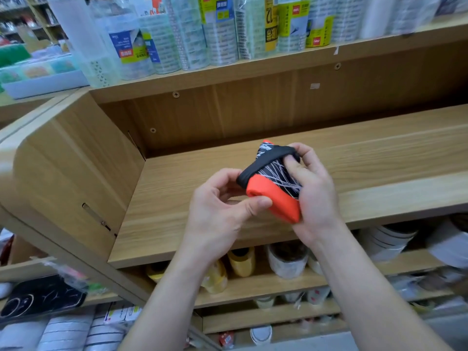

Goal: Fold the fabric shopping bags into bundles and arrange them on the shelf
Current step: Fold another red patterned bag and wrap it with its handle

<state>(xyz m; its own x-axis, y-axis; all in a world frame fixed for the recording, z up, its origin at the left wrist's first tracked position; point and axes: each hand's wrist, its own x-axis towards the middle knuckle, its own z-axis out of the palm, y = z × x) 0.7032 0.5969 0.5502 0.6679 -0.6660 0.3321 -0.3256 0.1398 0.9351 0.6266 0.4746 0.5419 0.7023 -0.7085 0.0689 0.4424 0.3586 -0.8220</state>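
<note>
Both hands are on one bag bundle (274, 183), held in the air just above the bare wooden shelf (367, 158), not resting on it. The bundle is a small fat roll with an orange end and a black face with white scribble print. A black band (263, 162) is stretched across it from the lower left to the top right.

The left hand (222, 209) has its thumb tip pressed on the orange end and its fingers curled at the band's lower end, so it pinches there. The right hand (315, 193) cups the bundle from the right, thumb on the printed face and fingers hooked over the top of the band.

My read on handling: it is light, soft and squashy. The cloth looks thin and slick, so the roll will likely spring open if the band slips off. The band looks elastic and taut. There is nothing fragile here, so a firm squeeze is fine.

I'd hold it across the middle with the fingers over the band to clamp the layers. I'd avoid the orange end, where the folds can slide out. I'd set it down band-side up, towards the back of the shelf.

Tape rolls (222, 34) stand on the shelf above.
</note>
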